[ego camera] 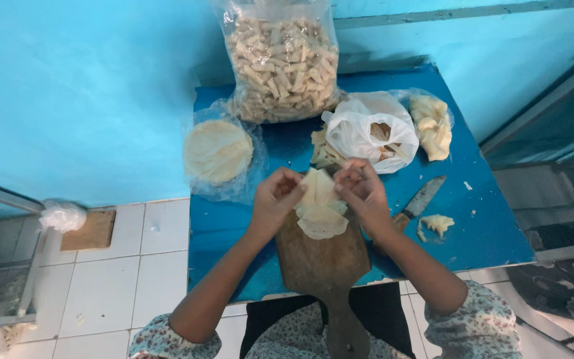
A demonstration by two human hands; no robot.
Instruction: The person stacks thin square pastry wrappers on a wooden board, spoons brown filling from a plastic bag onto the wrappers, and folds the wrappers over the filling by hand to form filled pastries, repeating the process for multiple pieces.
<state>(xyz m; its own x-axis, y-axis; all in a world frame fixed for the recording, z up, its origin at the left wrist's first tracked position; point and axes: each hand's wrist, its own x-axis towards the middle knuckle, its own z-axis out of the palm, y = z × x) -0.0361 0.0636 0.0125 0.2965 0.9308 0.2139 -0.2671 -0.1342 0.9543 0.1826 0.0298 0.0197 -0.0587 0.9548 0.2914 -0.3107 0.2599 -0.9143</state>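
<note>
Hands meet over the board [323, 256]: left hand [275, 199] and right hand [361, 189] each pinch an edge of a pale wrapper [318, 187], lifting it off the stack [322, 223] to separate it. Knife [420, 199] lies near the right hand.

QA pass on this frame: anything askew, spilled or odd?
Mostly tidy. A knife lies loose on the blue table, blade bare, beside the right hand. A dough scrap sits off the board.

Floral-print sleeves [174, 339], bare forearms
</note>
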